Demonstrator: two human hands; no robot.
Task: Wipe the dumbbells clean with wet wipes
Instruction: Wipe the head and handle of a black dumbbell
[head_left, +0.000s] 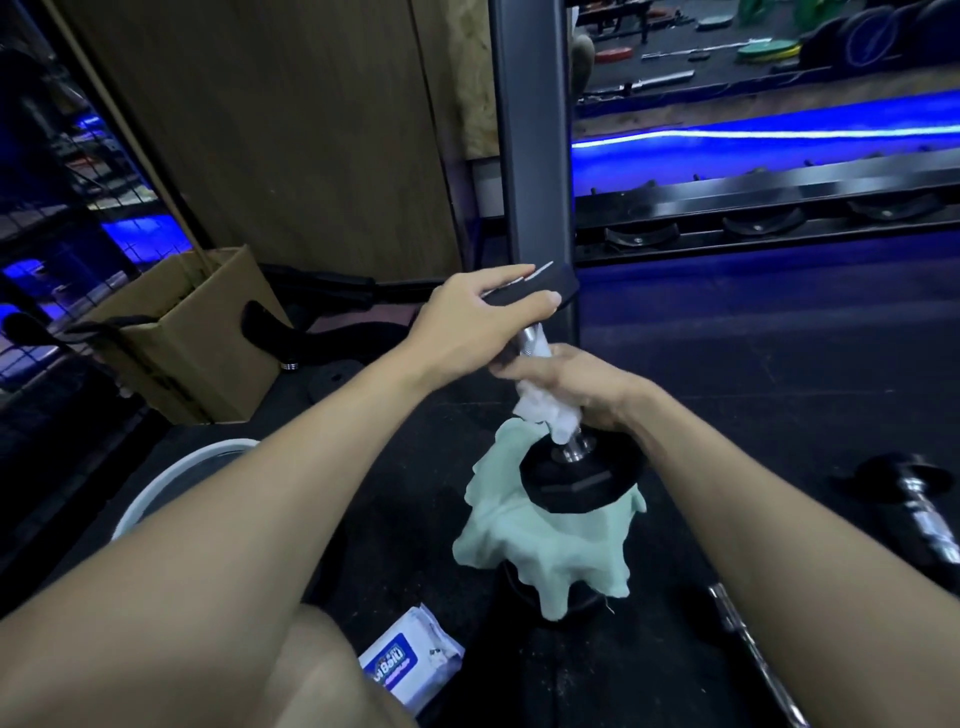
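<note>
1. Upright, more or less: the dumbbell (563, 415) stands on end, its long axis running from the lower head near the floor up and away to the upper head, leaning slightly toward the left.
2. Its lower black head (582, 480) sits on a pale green cloth (540, 545) draped over a dark object underneath (what that object is cannot be told).
3. The left hand (478, 322) grips the upper black head (540, 286) from the side, fingers (506, 275) curled over its top and thumb along its near edge.
4. The right hand (571, 382) is closed around the metal handle between the two heads, holding a white wet wipe (545, 410) wrapped against the bar; crumpled ends of the wipe show below the hand.
5. A short bare stretch of the chromed handle (532, 340) shows between the two hands, and another just above the lower head.
6. A pack of wet wipes (410, 660) lies on the dark floor (779, 374) near the person's knee.
7. Another dumbbell (919, 499) lies on its side at the right, well apart.
8. A cardboard box (192, 332) stands at the left, and a white rim of a bucket (171, 478) shows beneath the left forearm.
</note>
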